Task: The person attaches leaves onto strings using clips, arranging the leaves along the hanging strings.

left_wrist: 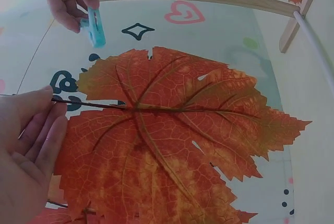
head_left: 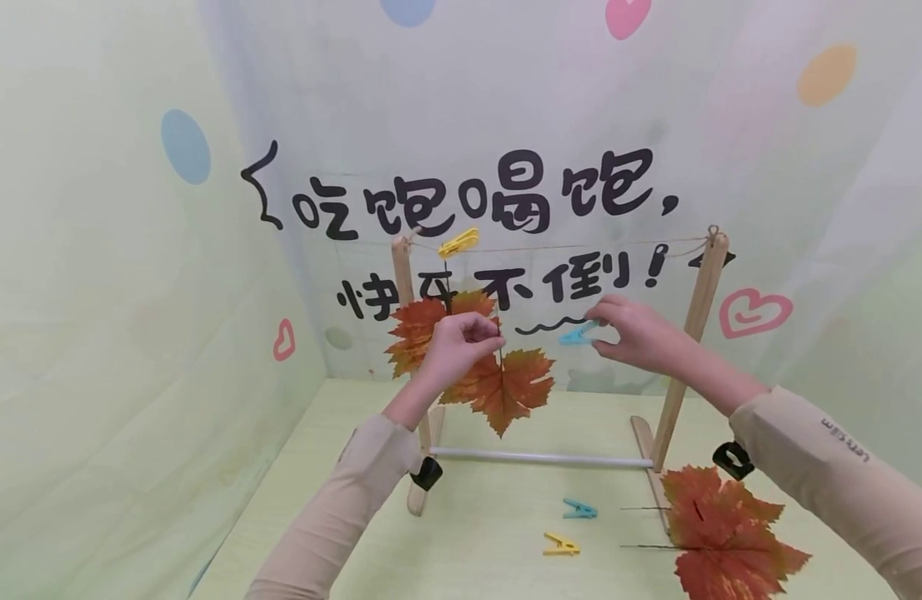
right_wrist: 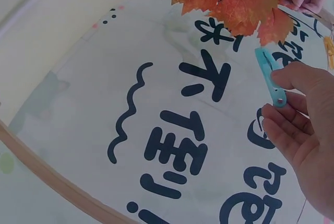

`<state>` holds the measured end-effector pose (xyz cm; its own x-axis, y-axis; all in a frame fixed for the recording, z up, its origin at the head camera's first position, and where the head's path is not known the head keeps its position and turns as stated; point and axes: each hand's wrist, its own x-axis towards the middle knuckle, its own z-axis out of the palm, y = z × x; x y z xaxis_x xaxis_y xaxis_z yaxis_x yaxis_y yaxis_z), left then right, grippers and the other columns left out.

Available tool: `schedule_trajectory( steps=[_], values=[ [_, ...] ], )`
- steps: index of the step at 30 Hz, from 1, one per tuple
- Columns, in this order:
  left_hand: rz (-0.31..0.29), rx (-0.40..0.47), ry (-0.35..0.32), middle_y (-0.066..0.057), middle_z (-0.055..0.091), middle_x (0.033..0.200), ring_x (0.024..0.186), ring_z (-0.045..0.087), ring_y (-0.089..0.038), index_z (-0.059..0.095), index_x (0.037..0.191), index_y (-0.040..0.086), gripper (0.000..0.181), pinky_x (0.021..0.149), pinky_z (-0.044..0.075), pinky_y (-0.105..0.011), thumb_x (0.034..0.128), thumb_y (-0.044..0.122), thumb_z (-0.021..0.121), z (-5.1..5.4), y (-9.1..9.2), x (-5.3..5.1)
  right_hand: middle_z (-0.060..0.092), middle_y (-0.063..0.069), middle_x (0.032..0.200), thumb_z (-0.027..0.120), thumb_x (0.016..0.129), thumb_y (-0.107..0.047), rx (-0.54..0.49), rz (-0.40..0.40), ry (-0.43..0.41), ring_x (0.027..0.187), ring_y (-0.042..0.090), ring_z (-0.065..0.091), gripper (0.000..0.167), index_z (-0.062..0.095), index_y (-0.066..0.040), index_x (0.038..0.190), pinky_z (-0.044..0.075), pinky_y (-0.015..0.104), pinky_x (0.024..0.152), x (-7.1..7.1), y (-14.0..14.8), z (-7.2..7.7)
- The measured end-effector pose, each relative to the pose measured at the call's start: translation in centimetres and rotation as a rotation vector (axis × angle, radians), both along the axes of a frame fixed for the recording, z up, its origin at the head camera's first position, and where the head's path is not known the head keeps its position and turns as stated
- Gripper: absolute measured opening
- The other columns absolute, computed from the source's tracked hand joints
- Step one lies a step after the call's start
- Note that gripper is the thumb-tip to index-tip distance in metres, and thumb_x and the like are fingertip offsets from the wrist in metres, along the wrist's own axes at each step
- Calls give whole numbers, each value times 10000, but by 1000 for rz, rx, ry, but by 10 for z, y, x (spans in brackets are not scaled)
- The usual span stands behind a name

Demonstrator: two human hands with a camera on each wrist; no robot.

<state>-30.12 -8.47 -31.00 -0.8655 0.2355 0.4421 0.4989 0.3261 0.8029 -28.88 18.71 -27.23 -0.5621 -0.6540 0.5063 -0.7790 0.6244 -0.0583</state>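
My left hand [head_left: 463,343] pinches the dark stem of an orange-red artificial maple leaf [left_wrist: 156,114], which hangs below the string [head_left: 551,248]. To the right, my right hand [head_left: 637,333] holds a light blue clothespin [right_wrist: 270,77] between thumb and fingers, apart from the leaf and the string. A yellow clothespin [head_left: 458,242] on the string bears another leaf [head_left: 412,333] by its stem, partly hidden behind my left hand. Whether the blue clothespin's jaws are spread is hard to tell.
A wooden frame with a left post [head_left: 403,271], a right post [head_left: 694,342] and a white bottom rod [head_left: 539,457] carries the string. On the table lie a blue clothespin [head_left: 580,508], a yellow clothespin [head_left: 562,545] and red-orange leaves [head_left: 719,533] with dark stems.
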Motion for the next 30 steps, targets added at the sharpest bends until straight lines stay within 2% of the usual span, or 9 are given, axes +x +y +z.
schedule_trajectory(
  steps=[7,16,19,25,30],
  values=[
    [17,52,31,-93,663,801,665,577,-147,666,851,12,105,593,485,-211,773,67,709,10,6,-7,560,107,837,712,684,38,-7,19,53,708,211,539,215,620,38,878,487,315,616,0,-6,11],
    [46,28,25,-67,658,810,696,580,-151,662,848,34,94,609,491,-209,783,87,705,19,12,-16,568,103,859,714,701,18,18,34,89,740,210,564,230,608,23,905,507,324,644,1,-6,24],
    [47,24,12,-63,656,816,702,578,-147,663,855,39,99,604,482,-202,789,101,701,22,15,-21,578,103,864,711,701,20,18,38,130,752,222,579,232,609,19,910,511,336,649,1,-5,28],
    [43,48,10,-85,668,842,721,593,-151,663,878,23,122,606,478,-200,791,101,699,25,20,-27,582,104,846,717,678,43,-25,87,215,709,209,573,245,614,39,900,507,328,619,2,-6,37],
    [59,73,16,-91,674,851,731,605,-151,663,883,18,132,620,487,-201,791,104,700,28,23,-32,584,95,834,732,672,28,-57,78,235,677,185,555,241,625,33,887,498,313,597,1,-9,42]
  ],
)
